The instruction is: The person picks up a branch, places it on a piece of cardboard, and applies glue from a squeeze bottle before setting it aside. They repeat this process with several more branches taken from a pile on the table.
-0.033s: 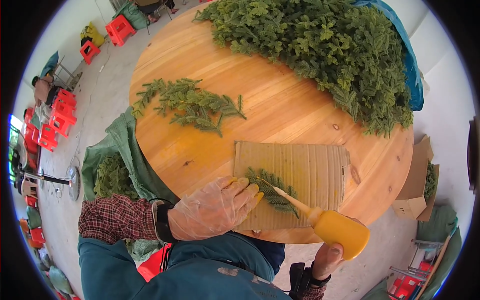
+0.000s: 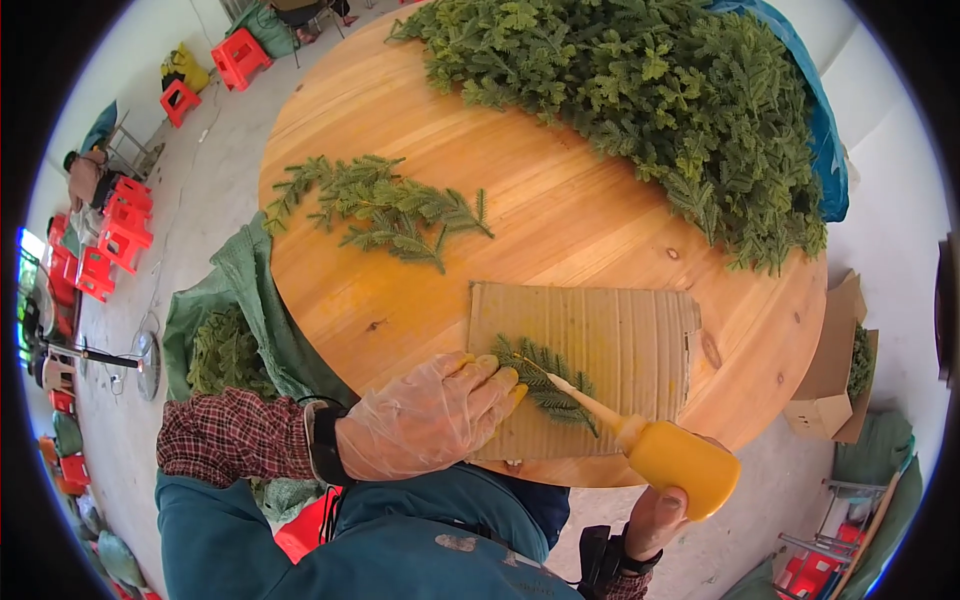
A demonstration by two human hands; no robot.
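You have one sprig (image 2: 562,392) lying on the cardboard (image 2: 645,345), near the table's (image 2: 560,200) edge in front of you, and your work on it looks under way rather than finished. Your right hand (image 2: 662,512) is wrapped around the yellow bottle (image 2: 688,468), its nozzle (image 2: 590,405) slanting in over the sprig's middle. Your gloved left hand (image 2: 420,418), yellow at the fingertips, rests at the sprig's left end with its fingers close together; I cannot tell whether they pinch it or only press it down. Beyond the cardboard sits a small group of loose sprigs (image 2: 395,208), and whether those are done or waiting does not show. The big heap (image 2: 640,100) at the far side looks untouched, so much may be left. Most of your right fingers are hidden behind the bottle, and it is unclear whether the nozzle touches the needles. The thin pale line by its tip could be stem or something squeezed out. The heap is cut off at the top.
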